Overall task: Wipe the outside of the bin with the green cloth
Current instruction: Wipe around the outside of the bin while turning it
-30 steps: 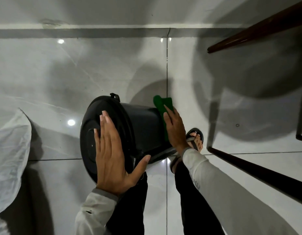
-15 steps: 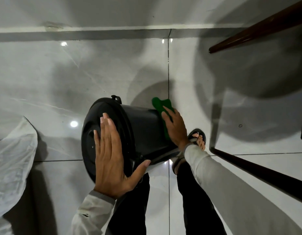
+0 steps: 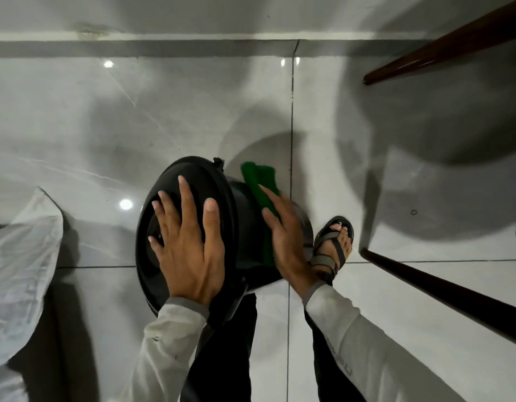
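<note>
Black plastic, glossy and dark all over, makes up the bin (image 3: 242,216), which is tipped on its side above the floor (image 3: 135,126) near the tile seam, its lidded end turned toward the camera and its body leaning against the person's legs. Wiping looks to be under way — the right hand (image 3: 288,245) lies flat with fingers spread, pressing the cloth (image 3: 261,181) against the bin's upper side wall, with a green corner poking out past the fingertips. The left hand (image 3: 187,245) is open too, palm flat on the lid to steady it, well apart from the right. How much of the wall is already clean I cannot tell — no dirt or streaks show, and the far and under sides are hidden, so they probably remain.
</note>
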A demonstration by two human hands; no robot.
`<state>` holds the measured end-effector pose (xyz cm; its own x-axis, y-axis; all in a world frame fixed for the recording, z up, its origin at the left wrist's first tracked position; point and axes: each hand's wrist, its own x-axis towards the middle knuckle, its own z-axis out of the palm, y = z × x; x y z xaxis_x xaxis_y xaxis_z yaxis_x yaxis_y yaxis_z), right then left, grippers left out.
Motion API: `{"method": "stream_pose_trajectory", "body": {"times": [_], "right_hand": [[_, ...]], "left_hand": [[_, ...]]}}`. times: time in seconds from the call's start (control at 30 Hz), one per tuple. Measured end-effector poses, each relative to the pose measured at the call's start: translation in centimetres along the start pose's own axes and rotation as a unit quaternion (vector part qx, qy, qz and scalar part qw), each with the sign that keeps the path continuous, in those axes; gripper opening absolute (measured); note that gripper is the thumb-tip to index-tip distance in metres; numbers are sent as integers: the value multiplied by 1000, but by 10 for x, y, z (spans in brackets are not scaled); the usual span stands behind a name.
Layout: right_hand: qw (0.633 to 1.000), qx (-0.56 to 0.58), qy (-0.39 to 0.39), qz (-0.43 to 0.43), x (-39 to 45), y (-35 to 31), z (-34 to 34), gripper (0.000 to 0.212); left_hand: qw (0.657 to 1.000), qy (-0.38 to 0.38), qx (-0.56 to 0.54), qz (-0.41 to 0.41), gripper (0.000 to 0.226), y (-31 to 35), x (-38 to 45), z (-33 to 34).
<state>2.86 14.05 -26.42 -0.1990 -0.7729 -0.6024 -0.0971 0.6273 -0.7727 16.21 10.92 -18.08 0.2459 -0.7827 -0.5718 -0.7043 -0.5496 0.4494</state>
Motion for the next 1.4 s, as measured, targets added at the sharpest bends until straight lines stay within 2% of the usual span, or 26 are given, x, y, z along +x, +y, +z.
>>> {"method": "stream_pose_trajectory", "body": {"times": [0.13,0.2,0.3,0.4,0.5,0.6,0.73,0.8,0.9,1.03,1.13,1.2,1.3,1.4], "right_hand": [[993,-55,-25,-105,-7,-18,16,49],[990,-85,-30,-104,2,-7,9,50],[995,-91,-28,36,34,18,-12,50],[977,-88,-32,193,65,44,-29,39],[965,-84,-59,241,82,43,-31,38],[976,-48,-84,192,70,18,-24,44],[996,1,-87,11,13,-27,2,51],[996,-26,-81,-30,0,-30,10,52],[995,-69,-68,6,22,1,-2,53],[978,-72,-41,191,62,50,-34,39],[966,-47,-36,251,68,58,-43,41],[971,-19,-49,232,60,42,-39,43],[987,50,-61,137,28,-3,-26,50],[997,25,-58,53,-2,-26,-6,44]], "left_hand": [[1000,-7,4,-10,70,2,3,-1],[1000,-14,7,-9,71,1,4,-3],[999,-29,18,-11,75,0,3,-5],[999,-35,27,-7,79,0,-4,-3],[999,-32,22,-17,80,4,1,-2],[999,-32,24,-17,78,5,2,-2],[999,-30,30,-24,75,6,-5,3],[999,-32,27,-30,74,3,-4,2],[999,-27,18,-31,76,-1,-6,-2],[998,-30,49,-10,75,4,-9,5],[996,-34,82,13,74,12,-9,16],[995,-36,89,12,74,14,-5,18],[996,-44,79,4,73,13,-5,15],[997,-50,61,-8,73,11,-6,11]]}}
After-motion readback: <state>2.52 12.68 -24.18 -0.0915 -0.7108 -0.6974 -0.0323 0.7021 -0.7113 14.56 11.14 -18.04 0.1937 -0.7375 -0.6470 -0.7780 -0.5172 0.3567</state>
